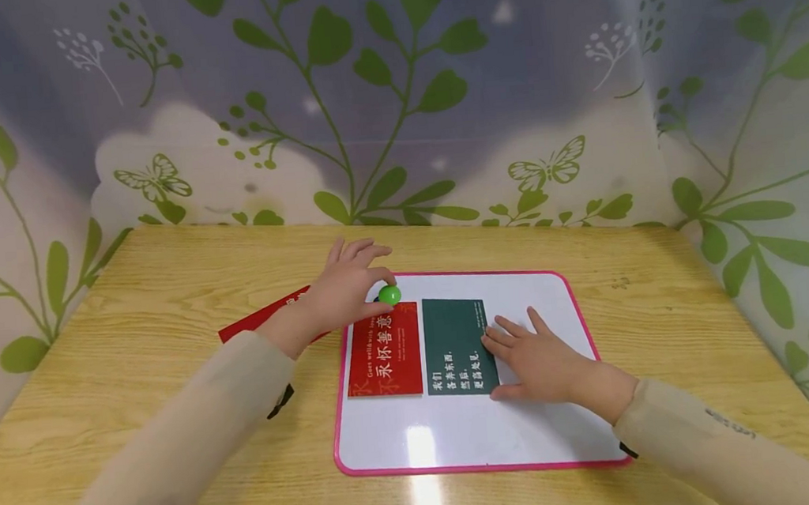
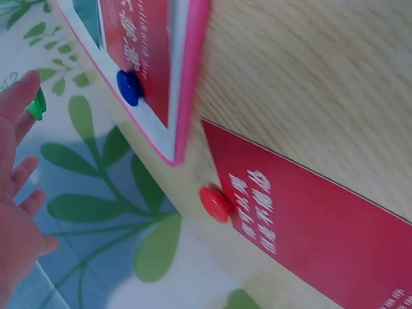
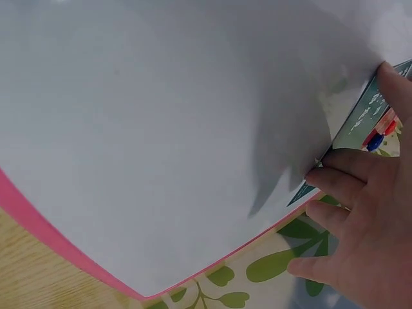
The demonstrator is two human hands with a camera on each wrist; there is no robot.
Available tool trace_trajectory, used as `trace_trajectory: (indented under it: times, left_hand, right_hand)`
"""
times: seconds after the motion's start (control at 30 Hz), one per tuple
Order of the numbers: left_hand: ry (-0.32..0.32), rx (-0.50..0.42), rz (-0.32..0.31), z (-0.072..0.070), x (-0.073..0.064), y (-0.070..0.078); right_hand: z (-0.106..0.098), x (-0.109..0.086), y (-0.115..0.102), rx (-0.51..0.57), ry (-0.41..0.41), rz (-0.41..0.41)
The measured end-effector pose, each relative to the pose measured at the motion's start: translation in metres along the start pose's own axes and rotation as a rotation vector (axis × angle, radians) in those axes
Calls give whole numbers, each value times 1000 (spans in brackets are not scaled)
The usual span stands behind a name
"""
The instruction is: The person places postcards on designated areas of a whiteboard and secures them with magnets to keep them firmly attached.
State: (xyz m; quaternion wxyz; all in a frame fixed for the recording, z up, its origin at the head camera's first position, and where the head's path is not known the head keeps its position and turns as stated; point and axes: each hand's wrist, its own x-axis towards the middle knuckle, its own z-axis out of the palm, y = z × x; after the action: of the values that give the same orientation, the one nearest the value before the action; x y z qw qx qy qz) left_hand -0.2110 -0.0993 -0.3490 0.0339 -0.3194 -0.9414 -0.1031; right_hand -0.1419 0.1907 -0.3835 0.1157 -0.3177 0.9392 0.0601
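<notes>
Left hand (image 1: 343, 291) pinches green button (image 1: 390, 295); spread right hand (image 1: 545, 361) apparently touches green card (image 1: 455, 336).

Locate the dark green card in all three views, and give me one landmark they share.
Head: the dark green card is just right of centre and below the middle, the right hand at its right edge.
Left wrist: top left, cut off by the frame.
Right wrist: near the right edge, partly behind the hand.
Shared landmark: the pink-rimmed whiteboard.
</notes>
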Motion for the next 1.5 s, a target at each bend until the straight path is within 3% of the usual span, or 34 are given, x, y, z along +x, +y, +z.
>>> trace_trajectory:
  times: [0.27,0.43,0.7,1.0,1.5]
  left_hand:
    - [-4,76,-38,8,28,23]
    - [-65,108,-52,10,41,41]
    - [-112,144,-56,23,57,49]
    - [-168,162,-58,39,66,54]
    - [-255,182,-23,50,72,60]
  right_hand:
    - [0,-1,0,-17,-6,-1]
    - [-1,0,0,-9,-16,3]
    - [0,-1,0,-9,-19,-1]
    - [1,-1,2,-18,-15,-6]
    - [3,3,2,-9,-31,-3]
